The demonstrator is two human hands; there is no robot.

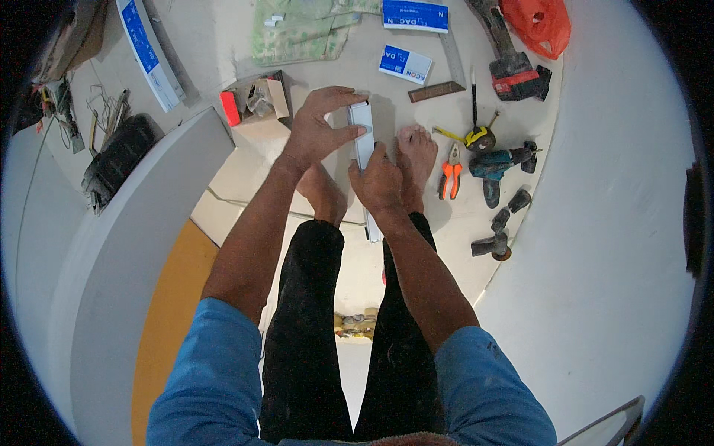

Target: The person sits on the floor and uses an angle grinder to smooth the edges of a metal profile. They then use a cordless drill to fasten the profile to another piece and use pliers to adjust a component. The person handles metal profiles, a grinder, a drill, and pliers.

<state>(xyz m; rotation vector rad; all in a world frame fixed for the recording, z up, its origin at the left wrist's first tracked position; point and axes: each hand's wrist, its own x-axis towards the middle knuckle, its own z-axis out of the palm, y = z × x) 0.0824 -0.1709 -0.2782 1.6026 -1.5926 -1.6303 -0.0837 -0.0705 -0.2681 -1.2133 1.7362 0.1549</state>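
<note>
A long, narrow white channel-like strip (361, 117) stretches from beyond my hands back to between my lower legs. My left hand (316, 126) holds its far end, with the index finger over the tip and the thumb on the upper face. Lower along the strip, my right hand (378, 181) is closed around it, thumb pointing away from me. Part of the strip is hidden under that hand. My bare feet rest on either side of it. What exact kind of part the strip is, I cannot tell.
On the right lie orange-handled pliers (450, 175), a yellow tape measure (480, 138), a teal cordless drill (494, 167) and a red-and-black power tool (515, 74). A try square (435, 91) and blue-white boxes (405, 64) are ahead. An open carton (256, 104) stands left.
</note>
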